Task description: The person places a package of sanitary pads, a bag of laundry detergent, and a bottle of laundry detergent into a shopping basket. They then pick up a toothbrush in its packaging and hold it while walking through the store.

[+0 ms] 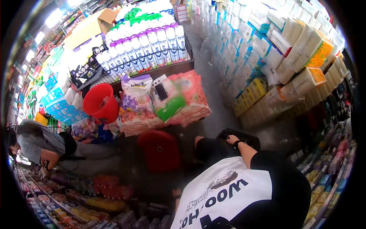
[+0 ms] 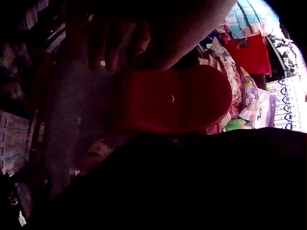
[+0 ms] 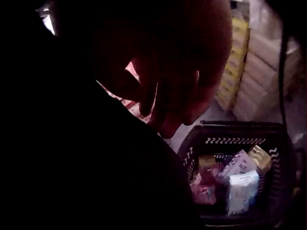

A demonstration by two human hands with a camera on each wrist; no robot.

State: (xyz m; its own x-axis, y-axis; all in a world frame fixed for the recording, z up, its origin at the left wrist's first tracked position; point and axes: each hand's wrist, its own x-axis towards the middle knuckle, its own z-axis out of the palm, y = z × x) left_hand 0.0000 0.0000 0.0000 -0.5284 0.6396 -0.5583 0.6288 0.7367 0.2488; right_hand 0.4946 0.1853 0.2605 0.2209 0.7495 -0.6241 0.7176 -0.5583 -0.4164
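My right hand (image 1: 231,139) hangs beside the black shopping basket (image 1: 249,142), its loosely bent fingers (image 3: 168,127) holding nothing that shows. Inside the basket, the right wrist view shows a white-and-blue pack (image 3: 242,191), a pale purple pack (image 3: 239,166), a pinkish-red pack (image 3: 205,189) and a yellowish pack (image 3: 260,158). Low by my side, the left hand (image 1: 177,192) is partly covered by my shirt. In the left wrist view its relaxed fingers (image 2: 112,48) hang down in shadow. Nearest to them is a red stool (image 1: 159,152) with a small hole in its seat.
A red bucket (image 1: 101,102) and pink packs (image 1: 194,101) stand beyond the stool. Behind them is a bin of spray cans (image 1: 152,44). Stacked tissue packs (image 1: 274,57) line the right. Another person (image 1: 42,141) bends at the left, near low shelves (image 1: 76,198).
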